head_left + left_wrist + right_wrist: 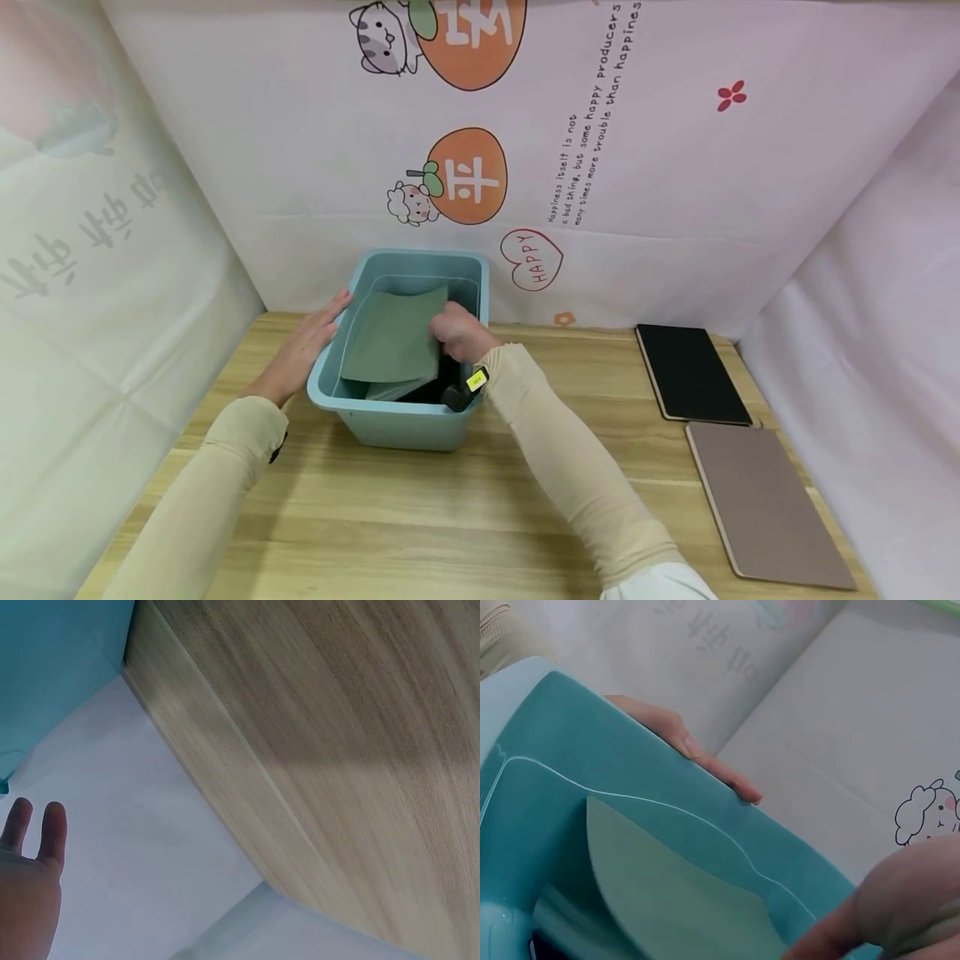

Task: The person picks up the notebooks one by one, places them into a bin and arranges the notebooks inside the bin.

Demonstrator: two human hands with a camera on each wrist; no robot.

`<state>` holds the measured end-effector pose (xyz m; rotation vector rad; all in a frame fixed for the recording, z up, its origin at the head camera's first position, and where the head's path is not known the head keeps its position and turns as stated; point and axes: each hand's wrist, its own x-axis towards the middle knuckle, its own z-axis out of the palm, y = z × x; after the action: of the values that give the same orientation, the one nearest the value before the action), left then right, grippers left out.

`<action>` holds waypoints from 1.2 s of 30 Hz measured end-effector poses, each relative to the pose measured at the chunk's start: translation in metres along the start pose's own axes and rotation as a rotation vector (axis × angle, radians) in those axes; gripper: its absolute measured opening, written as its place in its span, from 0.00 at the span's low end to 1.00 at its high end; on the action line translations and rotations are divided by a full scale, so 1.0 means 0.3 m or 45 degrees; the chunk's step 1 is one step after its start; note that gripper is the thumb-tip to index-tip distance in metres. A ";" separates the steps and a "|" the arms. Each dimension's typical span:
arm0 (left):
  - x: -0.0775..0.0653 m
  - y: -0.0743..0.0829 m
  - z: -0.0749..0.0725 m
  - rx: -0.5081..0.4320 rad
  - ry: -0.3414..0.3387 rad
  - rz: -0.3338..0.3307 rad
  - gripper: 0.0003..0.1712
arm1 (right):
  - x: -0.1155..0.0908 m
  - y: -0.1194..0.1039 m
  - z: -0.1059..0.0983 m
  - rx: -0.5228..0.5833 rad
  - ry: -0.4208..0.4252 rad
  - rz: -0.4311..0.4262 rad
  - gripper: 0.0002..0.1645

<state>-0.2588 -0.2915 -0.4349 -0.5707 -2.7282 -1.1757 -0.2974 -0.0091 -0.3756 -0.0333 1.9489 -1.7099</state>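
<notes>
A light blue plastic bin [405,429] stands on the wooden table by the back wall. Inside it, a thin, bendy green notebook [393,337] leans at a slant and bows slightly. My right hand [461,332] reaches into the bin and pinches the notebook's right edge; its fingertips are partly hidden. Beneath the notebook lies another pale item [397,388], mostly covered, with something dark beside it. With fingers straight, my left hand [303,350] rests against the bin's left rim. The right wrist view shows the left-hand fingers [727,776] along that rim.
At the table's right side lie a black notebook [693,373] and, nearer to me, a brownish-grey notebook [768,504]. White printed cloth [660,208] encloses the table at the back and both sides.
</notes>
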 end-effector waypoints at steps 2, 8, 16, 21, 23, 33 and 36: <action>0.001 0.002 -0.001 -0.003 -0.003 0.001 0.30 | -0.005 -0.001 -0.001 -0.108 -0.015 0.053 0.42; 0.003 0.007 -0.003 0.006 -0.008 -0.010 0.30 | -0.012 -0.012 -0.006 -0.272 -0.035 0.126 0.51; 0.001 0.011 0.003 0.011 0.000 -0.020 0.30 | -0.017 -0.025 -0.009 -0.275 -0.066 0.103 0.50; 0.002 0.007 0.009 -0.010 -0.003 -0.028 0.30 | -0.027 -0.052 -0.023 -0.265 -0.061 0.067 0.49; 0.001 0.008 0.008 -0.013 -0.001 -0.029 0.30 | -0.033 -0.068 -0.029 -0.273 -0.051 0.039 0.47; -0.002 0.007 0.000 -0.005 -0.001 -0.034 0.30 | -0.067 -0.115 -0.057 -0.373 -0.073 -0.115 0.45; -0.003 0.005 0.000 -0.003 0.001 -0.038 0.29 | -0.081 -0.124 -0.058 -0.419 -0.051 -0.151 0.44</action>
<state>-0.2574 -0.2908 -0.4341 -0.5310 -2.7442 -1.1859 -0.2958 0.0085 -0.3312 -0.3059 2.2153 -1.4283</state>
